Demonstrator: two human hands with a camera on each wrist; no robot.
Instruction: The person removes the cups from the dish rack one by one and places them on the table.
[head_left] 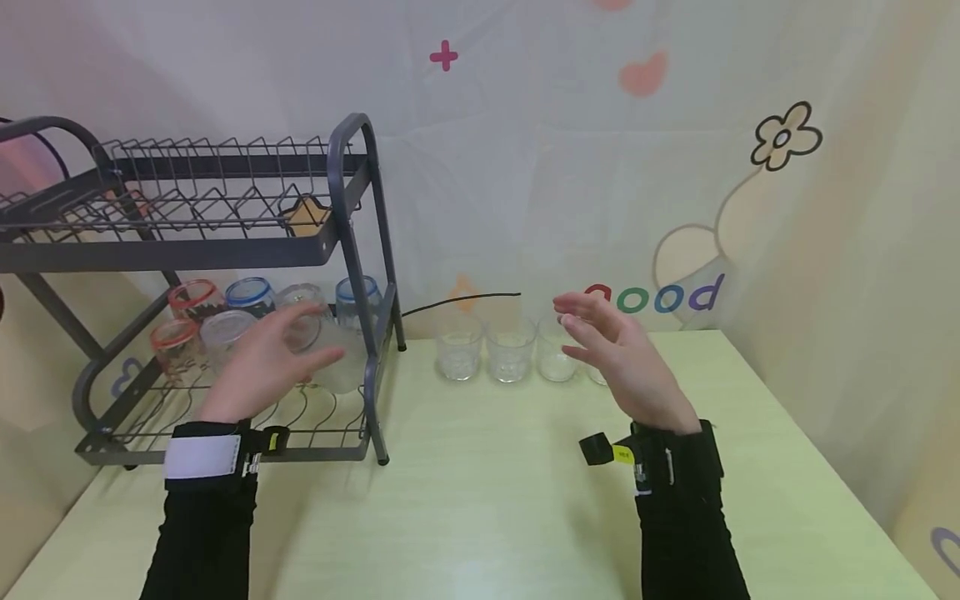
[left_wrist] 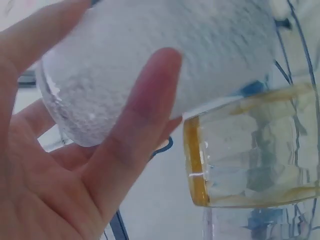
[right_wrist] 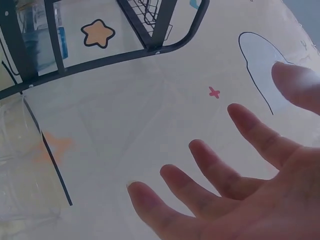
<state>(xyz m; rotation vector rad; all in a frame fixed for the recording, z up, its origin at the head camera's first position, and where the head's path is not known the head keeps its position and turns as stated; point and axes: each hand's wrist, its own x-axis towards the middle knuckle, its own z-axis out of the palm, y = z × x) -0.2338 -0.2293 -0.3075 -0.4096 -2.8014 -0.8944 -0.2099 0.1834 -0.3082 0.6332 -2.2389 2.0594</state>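
My left hand [head_left: 262, 358] reaches into the rack's lower shelf, its thumb and fingers around a clear textured drinking glass [left_wrist: 165, 65]. In the head view this glass [head_left: 340, 358] shows just past the thumb, tilted in the left wrist view. Close beside it there is an amber-rimmed glass [left_wrist: 250, 150]. Glasses with red rims [head_left: 176, 354] and blue rims [head_left: 251, 293] stand behind and left of the hand. My right hand [head_left: 626, 358] hangs in the air, fingers apart and holding nothing, in front of a row of clear glasses [head_left: 511, 354].
The dark two-tier metal rack [head_left: 247, 250] stands on the left of the pale green table [head_left: 465, 500]; its upper wire basket is above the left hand. A printed cloth [head_left: 510, 167] hangs behind. A thin black cord [head_left: 465, 298] runs right from the rack.
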